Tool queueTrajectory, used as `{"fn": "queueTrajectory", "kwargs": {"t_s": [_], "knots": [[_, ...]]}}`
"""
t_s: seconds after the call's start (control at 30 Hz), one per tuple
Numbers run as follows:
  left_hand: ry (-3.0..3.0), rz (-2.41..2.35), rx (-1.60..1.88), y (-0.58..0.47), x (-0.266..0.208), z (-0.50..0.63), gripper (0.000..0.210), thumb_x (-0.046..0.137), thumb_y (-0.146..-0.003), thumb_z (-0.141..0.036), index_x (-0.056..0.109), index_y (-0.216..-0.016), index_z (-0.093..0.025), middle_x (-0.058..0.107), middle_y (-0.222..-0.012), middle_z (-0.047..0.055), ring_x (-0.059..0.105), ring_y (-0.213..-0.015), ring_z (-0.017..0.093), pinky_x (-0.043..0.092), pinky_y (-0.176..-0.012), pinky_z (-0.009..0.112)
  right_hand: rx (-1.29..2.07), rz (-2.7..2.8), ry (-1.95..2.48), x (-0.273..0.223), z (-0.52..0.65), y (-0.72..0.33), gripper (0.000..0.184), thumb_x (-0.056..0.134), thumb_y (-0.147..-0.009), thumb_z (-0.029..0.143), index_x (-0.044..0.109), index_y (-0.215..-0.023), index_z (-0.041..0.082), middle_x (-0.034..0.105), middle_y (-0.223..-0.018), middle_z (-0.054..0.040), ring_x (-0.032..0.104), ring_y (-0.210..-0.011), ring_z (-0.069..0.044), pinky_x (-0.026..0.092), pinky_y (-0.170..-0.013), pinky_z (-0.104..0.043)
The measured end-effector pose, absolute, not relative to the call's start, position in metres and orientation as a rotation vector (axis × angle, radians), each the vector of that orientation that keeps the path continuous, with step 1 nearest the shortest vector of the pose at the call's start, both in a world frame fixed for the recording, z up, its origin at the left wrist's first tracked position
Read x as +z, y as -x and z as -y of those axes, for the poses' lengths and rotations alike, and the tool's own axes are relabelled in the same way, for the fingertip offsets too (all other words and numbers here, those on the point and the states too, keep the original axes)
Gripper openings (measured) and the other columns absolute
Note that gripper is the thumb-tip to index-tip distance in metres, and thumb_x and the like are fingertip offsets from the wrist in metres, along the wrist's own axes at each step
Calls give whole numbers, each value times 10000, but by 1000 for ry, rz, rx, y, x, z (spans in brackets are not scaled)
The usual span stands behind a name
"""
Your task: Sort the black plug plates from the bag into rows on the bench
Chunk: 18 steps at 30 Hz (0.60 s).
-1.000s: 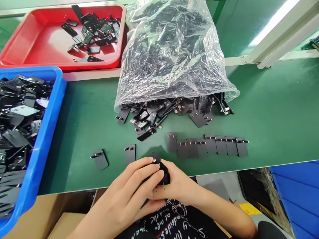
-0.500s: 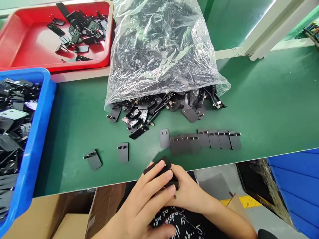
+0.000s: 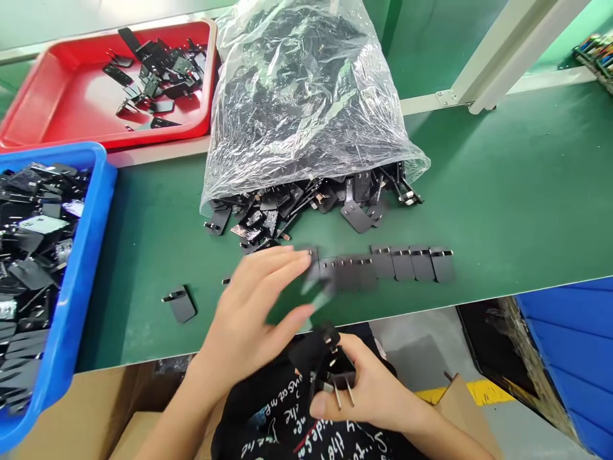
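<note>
My right hand (image 3: 368,383) is closed round a small bunch of black plug plates (image 3: 330,367) at the table's front edge; their metal prongs stick out in different directions. My left hand (image 3: 258,300) is over the green table, thumb and fingers apart, holding nothing. Its fingertips lie at the left end of a row of grey-black plug plates (image 3: 378,265), overlapping the leftmost one in view; whether they touch it I cannot tell. One single plug plate (image 3: 182,305) lies to the left of this hand. Another is mostly hidden behind the hand, only a prong tip showing.
A clear plastic bag (image 3: 306,96) spills more black plug plates (image 3: 268,214) onto the table. On the left stand a blue bin (image 3: 90,230) full of such pieces and a red tray (image 3: 71,83) with some. A metal post (image 3: 507,57) rises at the back right.
My left hand has left the plates at my right hand and moved up and left over the table. My right hand has turned, dropped slightly and keeps its hold; prongs now show.
</note>
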<state>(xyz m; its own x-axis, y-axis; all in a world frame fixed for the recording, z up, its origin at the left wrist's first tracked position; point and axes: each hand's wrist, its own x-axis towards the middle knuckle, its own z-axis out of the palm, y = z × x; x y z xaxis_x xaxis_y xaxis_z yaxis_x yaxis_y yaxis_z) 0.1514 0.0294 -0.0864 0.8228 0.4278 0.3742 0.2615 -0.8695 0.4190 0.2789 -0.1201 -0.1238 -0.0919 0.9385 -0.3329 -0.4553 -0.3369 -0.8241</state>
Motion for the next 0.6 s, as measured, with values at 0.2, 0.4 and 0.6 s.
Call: {"fn": "queueTrajectory", "kwargs": {"t_s": [0.2, 0.4, 0.6], "knots": [[-3159, -371, 226, -211, -117, -21, 798, 629, -838, -570, 445, -1353, 11, 583, -1280, 195, 544, -1133, 322, 461, -971, 440, 1668, 606, 992, -129, 140, -284, 358, 803, -699, 421, 657, -945, 206, 664, -917, -19, 595, -860, -175, 513, -779, -256], [-3344, -436, 160, -218, -127, -21, 714, 565, -863, -607, 578, -1241, -2, 644, -1053, 170, 567, -895, 288, 426, -914, 477, 1629, 607, 973, -131, 144, -296, 350, 787, -709, 422, 644, -937, 198, 663, -897, -19, 599, -845, -174, 515, -767, -254], [-3333, -278, 306, -216, -125, -32, 659, 527, -866, -638, 636, -1097, -30, 635, -906, 132, 549, -810, 258, 442, -882, 453, 1605, 665, 983, -133, 140, -308, 355, 835, -663, 376, 655, -913, 201, 645, -866, -2, 594, -805, -161, 504, -723, -226]]}}
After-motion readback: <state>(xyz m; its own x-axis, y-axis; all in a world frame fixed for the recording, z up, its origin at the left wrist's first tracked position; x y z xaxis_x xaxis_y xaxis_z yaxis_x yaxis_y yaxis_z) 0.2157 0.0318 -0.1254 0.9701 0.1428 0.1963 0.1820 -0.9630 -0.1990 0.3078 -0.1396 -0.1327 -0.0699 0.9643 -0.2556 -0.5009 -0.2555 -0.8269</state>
